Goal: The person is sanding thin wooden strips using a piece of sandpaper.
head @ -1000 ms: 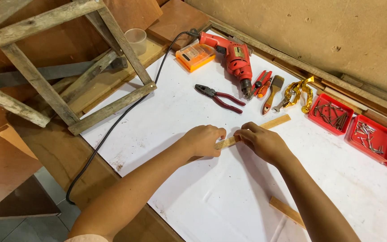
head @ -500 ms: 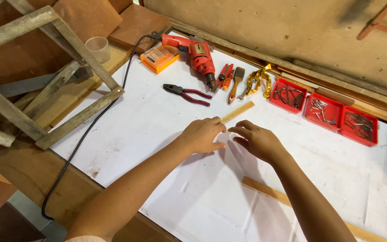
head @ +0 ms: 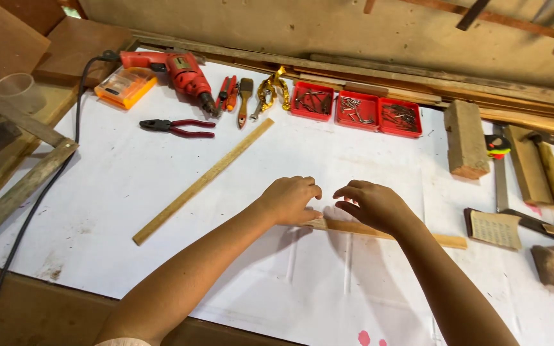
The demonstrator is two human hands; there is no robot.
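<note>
— Where's the strip they're working on?
— The short wooden strip (head: 379, 231) lies flat on the white tabletop (head: 129, 186). The left hand (head: 290, 200) presses its near end with curled fingers; the right hand (head: 373, 205) hovers over it, fingers loosely bent, gripping nothing.
— Any containers?
— An orange bit case (head: 125, 86) sits far left, beside the red drill (head: 174, 68); three red trays (head: 356, 110) of nails line the back edge. A long wooden strip (head: 203, 181) lies diagonally apart.

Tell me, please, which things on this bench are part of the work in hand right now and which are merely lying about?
In hand:
left hand and right hand, both on the short wooden strip.

Lying about:
long wooden strip, pliers, red drill, orange case, paintbrush, three red trays of nails, wood block, hammer.
</note>
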